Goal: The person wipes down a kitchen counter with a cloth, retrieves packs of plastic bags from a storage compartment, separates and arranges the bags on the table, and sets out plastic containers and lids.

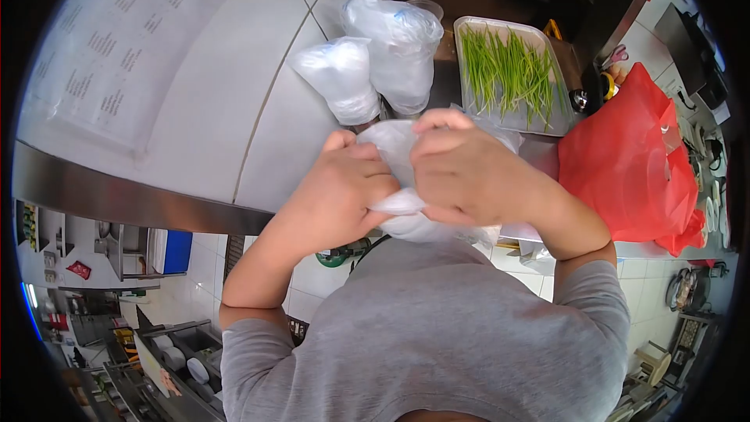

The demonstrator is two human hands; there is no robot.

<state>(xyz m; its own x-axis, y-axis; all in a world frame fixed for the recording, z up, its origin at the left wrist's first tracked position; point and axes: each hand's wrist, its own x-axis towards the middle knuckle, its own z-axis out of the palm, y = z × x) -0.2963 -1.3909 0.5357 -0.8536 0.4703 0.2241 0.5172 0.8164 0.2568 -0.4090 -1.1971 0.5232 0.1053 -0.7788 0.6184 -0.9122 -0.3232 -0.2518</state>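
Apparently stretched crosswise, white plastic bag (402, 202), between both hands (344, 187)

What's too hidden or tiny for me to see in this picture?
All in the head view:
- What's inside the held bag: the left hand, right hand and cloudy plastic hide it.
- What's inside the red bag: its red sides hide it.
- The words on the sheet: too small, and the round picture edge cuts it off.

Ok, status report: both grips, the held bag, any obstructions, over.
Left grip and right grip pinching translucent plastic bag. Bag bunched between them. No obvious obstruction; red bag beside right forearm.
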